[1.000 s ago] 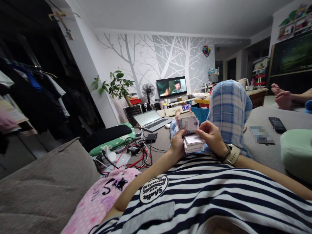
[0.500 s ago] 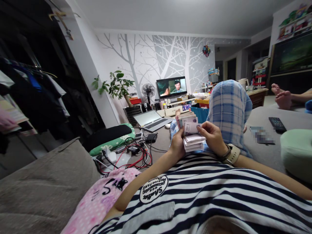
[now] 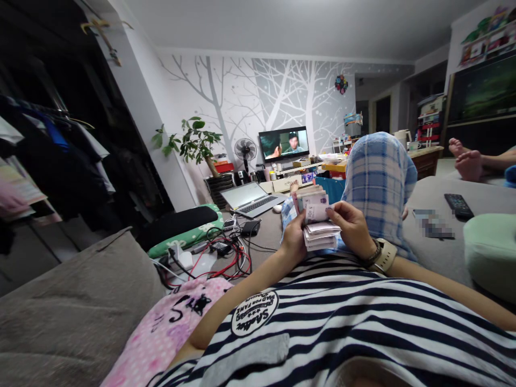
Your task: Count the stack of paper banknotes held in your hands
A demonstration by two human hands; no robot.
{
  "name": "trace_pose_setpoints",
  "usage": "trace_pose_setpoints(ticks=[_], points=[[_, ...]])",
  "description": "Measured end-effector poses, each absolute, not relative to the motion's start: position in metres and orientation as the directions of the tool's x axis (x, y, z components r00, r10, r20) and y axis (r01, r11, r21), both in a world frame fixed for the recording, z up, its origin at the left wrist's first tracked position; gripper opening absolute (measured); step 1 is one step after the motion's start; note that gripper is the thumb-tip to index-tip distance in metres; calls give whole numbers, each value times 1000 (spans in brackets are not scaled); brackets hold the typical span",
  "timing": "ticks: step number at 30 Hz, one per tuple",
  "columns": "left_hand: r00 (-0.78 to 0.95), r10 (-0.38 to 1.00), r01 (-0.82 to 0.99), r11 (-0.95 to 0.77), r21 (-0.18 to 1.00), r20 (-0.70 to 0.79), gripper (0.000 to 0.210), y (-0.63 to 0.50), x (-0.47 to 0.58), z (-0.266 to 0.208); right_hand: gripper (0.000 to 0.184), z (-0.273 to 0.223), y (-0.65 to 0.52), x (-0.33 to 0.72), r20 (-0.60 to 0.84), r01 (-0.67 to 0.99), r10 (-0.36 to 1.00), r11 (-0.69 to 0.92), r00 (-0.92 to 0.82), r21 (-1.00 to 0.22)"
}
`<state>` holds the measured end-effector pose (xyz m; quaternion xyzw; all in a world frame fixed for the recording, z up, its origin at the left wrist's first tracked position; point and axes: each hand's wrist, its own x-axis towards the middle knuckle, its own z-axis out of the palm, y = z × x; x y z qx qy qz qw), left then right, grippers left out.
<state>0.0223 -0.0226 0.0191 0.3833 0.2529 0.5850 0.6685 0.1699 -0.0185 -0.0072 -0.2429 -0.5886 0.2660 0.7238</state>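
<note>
A thick wad of banknotes (image 3: 321, 236) is held over my lap, folded across my left hand (image 3: 294, 236), whose fingers are closed round its left side. The upper part of the wad fans out above the hand, while folded ends hang below in layers. My right hand (image 3: 352, 226) pinches the right edge of the front banknote (image 3: 315, 212) between thumb and fingertips. That note is pale with purple print and a printed "5". A pale watch (image 3: 387, 255) and a dark bracelet are on my right wrist.
My raised knee in blue checked cloth (image 3: 374, 166) stands behind my right hand. Left lie a laptop (image 3: 252, 201), tangled cables (image 3: 229, 255) and a pink blanket (image 3: 173, 333). Right are a remote control (image 3: 458, 207), a blurred-out item and a green cushion (image 3: 492, 252). Another person's bare feet (image 3: 467, 161) rest beyond.
The front banknote has shifted slightly under my right fingertips, so its printing sits differently. Both hands stay in nearly the same place.
</note>
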Motion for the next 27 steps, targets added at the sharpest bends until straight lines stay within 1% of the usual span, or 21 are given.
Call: trace_pose_setpoints(ticks=[5, 9, 12, 16, 22, 27], points=[[232, 960, -558, -3, 830, 160, 32, -27, 20, 18, 60, -5, -20, 170, 723, -103, 669, 742, 172, -662], [265, 949, -556, 6, 831, 171, 28, -28, 20, 17, 59, -3, -25, 169, 738, -97, 666, 746, 110, -659], [244, 956, -569, 6, 822, 162, 30, -29, 21, 18, 59, -2, -26, 169, 738, -90, 670, 742, 78, -664], [214, 967, -569, 7, 823, 140, 33, -31, 23, 21, 59, -3, -25, 168, 734, -85, 666, 745, 133, -661], [196, 973, -562, 7, 827, 124, 25, -29, 21, 22, 58, -5, -23, 168, 738, -82, 663, 749, 125, -658], [178, 980, -553, 26, 833, 87, 24, -28, 20, 21, 56, -4, -24, 170, 744, -73, 660, 751, 103, -656]])
